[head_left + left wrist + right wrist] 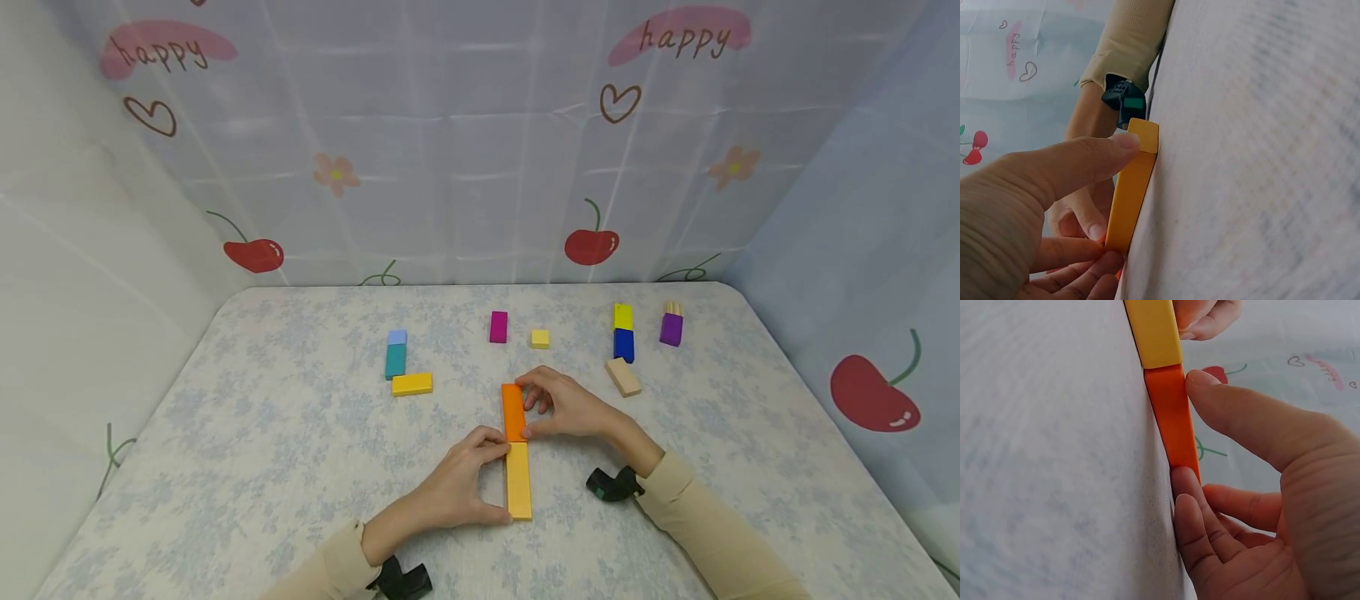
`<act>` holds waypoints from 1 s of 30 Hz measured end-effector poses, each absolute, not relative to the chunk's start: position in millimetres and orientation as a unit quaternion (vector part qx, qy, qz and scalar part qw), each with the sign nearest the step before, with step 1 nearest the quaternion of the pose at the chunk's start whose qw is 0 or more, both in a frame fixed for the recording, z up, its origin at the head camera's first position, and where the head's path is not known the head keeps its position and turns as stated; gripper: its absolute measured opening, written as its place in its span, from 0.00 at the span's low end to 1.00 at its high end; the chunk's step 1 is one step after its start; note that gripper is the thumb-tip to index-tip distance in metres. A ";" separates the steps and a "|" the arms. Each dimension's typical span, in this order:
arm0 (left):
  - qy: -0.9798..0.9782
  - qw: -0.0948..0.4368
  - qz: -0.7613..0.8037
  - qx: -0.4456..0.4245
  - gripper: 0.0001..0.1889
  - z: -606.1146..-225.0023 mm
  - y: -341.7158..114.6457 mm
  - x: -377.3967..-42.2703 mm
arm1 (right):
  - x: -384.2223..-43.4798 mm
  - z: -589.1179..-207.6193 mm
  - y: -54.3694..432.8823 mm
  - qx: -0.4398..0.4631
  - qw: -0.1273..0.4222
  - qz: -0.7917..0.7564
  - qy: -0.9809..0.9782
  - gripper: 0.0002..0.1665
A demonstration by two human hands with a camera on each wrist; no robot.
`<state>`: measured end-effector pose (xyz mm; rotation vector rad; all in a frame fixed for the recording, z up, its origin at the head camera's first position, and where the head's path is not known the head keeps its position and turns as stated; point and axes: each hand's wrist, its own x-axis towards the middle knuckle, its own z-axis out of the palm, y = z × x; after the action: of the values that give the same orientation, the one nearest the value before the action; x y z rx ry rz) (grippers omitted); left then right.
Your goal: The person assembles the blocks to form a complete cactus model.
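An orange block (513, 412) and a longer yellow-orange block (518, 481) lie end to end in one line on the table. My left hand (463, 477) grips the yellow-orange block from the left, thumb on its near end and fingers by the seam. In the left wrist view, the thumb presses the end face of this yellow block (1130, 194). From the right, my right hand (573, 406) holds the orange block, index finger at its far end and thumb at its near right edge. The right wrist view shows the orange block (1172, 415) butted against the yellow one.
Left of the hands, a yellow block (412, 384) sits below a teal block (395, 362) topped by a light blue one. Behind are a magenta block (498, 327) and a small pale yellow block (540, 339). Blue (623, 345), beige (623, 377) and purple (671, 329) blocks lie right.
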<state>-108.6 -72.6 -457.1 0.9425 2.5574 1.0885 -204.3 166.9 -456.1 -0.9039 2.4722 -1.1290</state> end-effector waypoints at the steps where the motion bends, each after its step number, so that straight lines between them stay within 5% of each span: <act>1: 0.867 0.103 0.369 0.319 0.42 -457.4 -72.6 -108.6 | -204.2 -456.0 166.8 -0.312 0.138 -0.390 0.855 0.40; 30: 0.872 0.102 0.355 0.321 0.43 -455.0 -73.5 -108.7 | -202.8 -452.7 167.5 -0.291 0.135 -0.388 0.864 0.43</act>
<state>-108.7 -73.5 -455.0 0.9470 2.5748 1.0466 -202.8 167.5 -452.7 -0.8428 2.5028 -1.1255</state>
